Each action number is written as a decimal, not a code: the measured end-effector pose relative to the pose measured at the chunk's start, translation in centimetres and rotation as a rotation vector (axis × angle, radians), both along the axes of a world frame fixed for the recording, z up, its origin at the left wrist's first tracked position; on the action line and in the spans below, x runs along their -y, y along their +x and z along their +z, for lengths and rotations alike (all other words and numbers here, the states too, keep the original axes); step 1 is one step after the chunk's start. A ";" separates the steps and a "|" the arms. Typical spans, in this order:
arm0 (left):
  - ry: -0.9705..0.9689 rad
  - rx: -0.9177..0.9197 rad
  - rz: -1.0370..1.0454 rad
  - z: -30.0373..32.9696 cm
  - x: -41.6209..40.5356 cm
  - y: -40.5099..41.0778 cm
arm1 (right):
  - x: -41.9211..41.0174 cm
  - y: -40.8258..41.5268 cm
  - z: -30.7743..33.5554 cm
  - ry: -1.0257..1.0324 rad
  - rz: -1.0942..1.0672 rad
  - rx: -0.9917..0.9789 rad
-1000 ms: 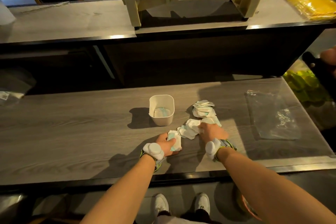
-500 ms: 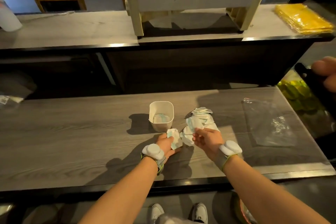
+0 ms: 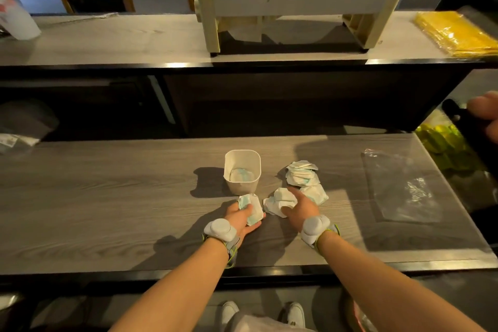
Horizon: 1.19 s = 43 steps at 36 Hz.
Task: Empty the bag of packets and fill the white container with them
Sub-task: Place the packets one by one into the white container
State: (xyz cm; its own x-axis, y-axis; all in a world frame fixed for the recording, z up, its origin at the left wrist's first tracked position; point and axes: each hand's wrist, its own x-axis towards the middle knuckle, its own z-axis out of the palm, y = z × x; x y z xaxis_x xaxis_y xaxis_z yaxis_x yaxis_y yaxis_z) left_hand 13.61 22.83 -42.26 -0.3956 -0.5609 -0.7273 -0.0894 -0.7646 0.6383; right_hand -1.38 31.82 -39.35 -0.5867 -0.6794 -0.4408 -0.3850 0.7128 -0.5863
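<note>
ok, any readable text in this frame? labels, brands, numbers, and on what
None can be read.
Packets: teal print, too blurred to read.
White bottle at far left: red marks, unreadable.
Paper at the left edge: dark marks, too small.
Clear bag, white container, yellow stack: no text visible.

Matt grey wood-grain counter [image 3: 107, 210], smooth white plastic container [image 3: 242, 172], crinkled papery packets [image 3: 301, 178], glossy clear plastic bag [image 3: 401, 186].
</note>
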 end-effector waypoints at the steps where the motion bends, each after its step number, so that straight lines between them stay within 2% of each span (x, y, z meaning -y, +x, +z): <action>1: 0.008 0.011 -0.012 0.0 0.0 0.2 | 0.1 -0.3 -0.3 0.057 0.066 -0.067; 4: 0.041 0.036 -0.021 0.0 -0.1 0.3 | 0.7 -1.1 -1.4 0.220 0.175 -0.244; 9: 0.061 0.092 0.014 0.1 -0.2 -0.1 | 1.7 -1.8 -0.9 0.352 0.329 -0.297; 13: 0.074 0.029 0.008 0.4 0.1 0.2 | 1.7 -1.7 -1.4 0.341 0.283 -0.347; 20: 0.122 0.001 0.049 0.8 0.1 1.0 | 0.9 -1.8 -0.3 0.136 0.118 -0.520; 23: 0.104 0.027 0.046 0.8 0.0 1.2 | 1.0 -1.7 0.4 -0.023 -0.064 -0.396; 27: 0.085 0.072 0.066 1.5 0.0 1.3 | 1.3 -0.5 1.0 -0.216 -0.303 0.200; 33: 0.063 0.034 0.030 2.3 -0.8 1.5 | 0.5 2.4 1.6 -0.217 -0.240 0.579; 37: 0.034 0.000 -0.002 2.7 -1.4 1.5 | 0.4 4.2 2.0 -0.147 -0.146 0.618; 40: -0.075 0.096 -0.042 2.9 -1.9 1.4 | 0.5 5.0 2.2 -0.095 -0.068 0.560; 43: -0.342 0.302 -0.176 2.6 -1.9 1.6 | 0.4 4.8 2.3 -0.037 0.105 0.254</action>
